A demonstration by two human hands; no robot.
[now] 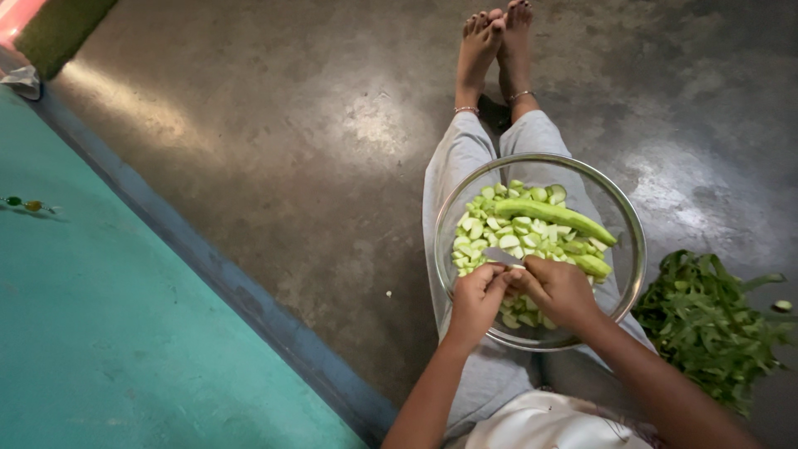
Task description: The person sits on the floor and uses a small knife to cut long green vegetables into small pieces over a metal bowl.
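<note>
A round steel bowl (633, 241) rests on my lap, holding several pale green cut vegetable pieces (490, 229) and two long whole green gourds (555, 216). Over the bowl's near side, my left hand (475, 298) is closed around a small piece of vegetable. Beside it, my right hand (559, 288) grips a knife whose blade (502, 256) points left, up against the left fingers. The piece between the hands is mostly hidden.
A heap of green peelings (706, 320) lies on the grey concrete floor to the right. My stretched legs in grey trousers (465, 158) reach forward. A teal wall (100, 316) with a blue base strip runs along the left.
</note>
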